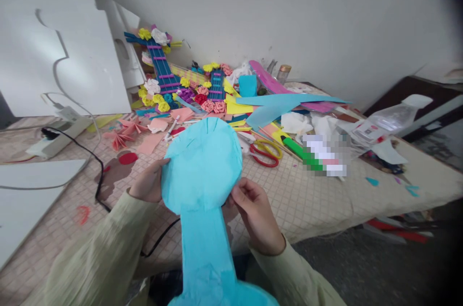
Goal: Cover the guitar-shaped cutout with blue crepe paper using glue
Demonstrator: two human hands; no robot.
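Blue form (202, 176), held up at the near edge of the counter (307, 205), with round end (202, 156) foremost, neck (204, 238) below and a wider part cut off by the bottom of the view. Steadied at the left rim by left grip (148, 183), closed on the edge; pinched at the lower right rim by right grip (256, 209), thumb against fingers. Done, as far as shown: covered in blue across the visible face, joined from round end to neck, pleated along the top rim. Left, judging by wrinkles and raised creases: possibly some smoothing. Bare of trim on this side, unlike guitar shapes (161, 67) at the back, decked with flowers (208, 106) and pink bars (166, 76). Cannot tell the finish of the hidden side.
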